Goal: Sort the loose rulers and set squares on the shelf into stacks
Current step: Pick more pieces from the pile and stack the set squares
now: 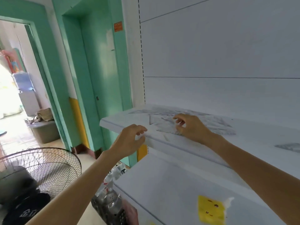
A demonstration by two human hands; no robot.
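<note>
Several clear set squares (164,125) are being shown in a loose, overlapping heap on the white shelf (251,143), with one stray piece (289,146) lying well apart to the right. The right hand (193,129) is being held over the heap with a narrow grip at a clear edge; whether that edge is pinched cannot be told. The left hand (129,140) is being curled at the shelf's front lip, its contents unclear. Slick flat sheets are probably best being slid off singly, matching shapes being squared up together.

walls: mint-green door frames (97,62), white panel wall (219,54) | floor: pale tiles (19,140), wire fan (40,168) | light: bright daylight through doorway (9,95)
</note>
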